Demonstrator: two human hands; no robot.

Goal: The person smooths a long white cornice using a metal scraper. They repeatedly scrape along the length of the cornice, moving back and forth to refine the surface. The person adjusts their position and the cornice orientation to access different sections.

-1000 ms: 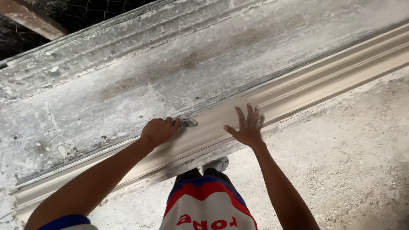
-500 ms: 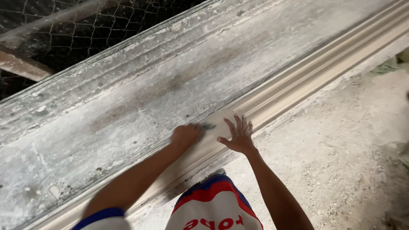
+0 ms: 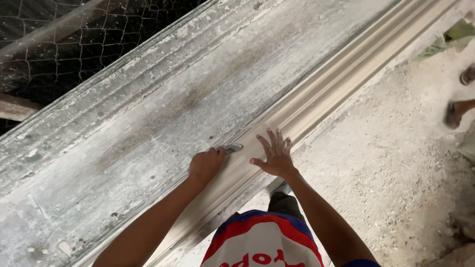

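Head view, looking down over a long plaster-dusted workbench.

Left hand: curled into a fist, fingers together, clamped on a small metal scraper. Only the blade end shows past the knuckles; the handle is hidden in the fist. The scraper's long axis lies roughly left-to-right in the frame, blade pointing right and slightly up, toward the other hand. Its tip sits on the inner edge of the moulding, where that edge meets the flat of the bench.

Right hand: open, fingers spread apart, palm pressed flat on the moulding just beside the scraper tip. Holds nothing. The two hands are near each other but not touching.

Moulding: a long, pale, ridged plaster strip lying along the near edge of the bench. Its long axis runs diagonally, from bottom left up to top right. Grooves run the full visible length.

Bench surface: grey, blotched, crusted with white residue, with a darker smear near the middle.

Behind the bench, top left: wire mesh with a wooden beam showing through.

Ground on the right: gritty, dusty floor. At the right edge, another person's feet, blurred.
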